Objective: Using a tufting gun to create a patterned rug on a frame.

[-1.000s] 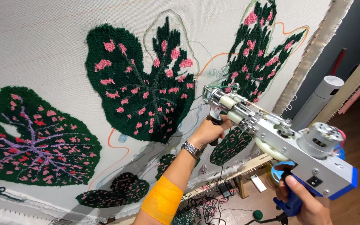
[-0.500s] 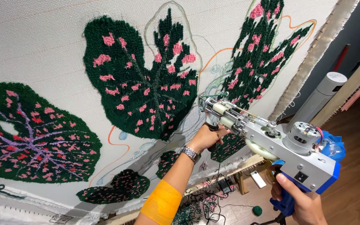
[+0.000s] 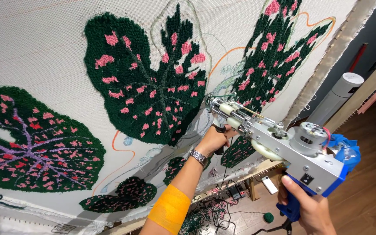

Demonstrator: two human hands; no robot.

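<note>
The tufting gun (image 3: 279, 143) is held up at the stretched cloth (image 3: 35, 48); the right hand (image 3: 307, 209) is wrapped round its blue grip, the left hand (image 3: 214, 139) clamped on the front handle — needle tip parked beside the dark green leaf (image 3: 144, 95); steady pressure into the backing looks needed next.

A white cylindrical appliance (image 3: 338, 98) stands upright at the right, near the wooden floor (image 3: 370, 191). Low down lie loose yarn scraps (image 3: 205, 215), a dark green yarn ball (image 3: 268, 217) — and a small white remote (image 3: 269, 184).

Tufting gun (image 3: 279, 148) tip on cloth (image 3: 44, 52), betw. leaves.
</note>
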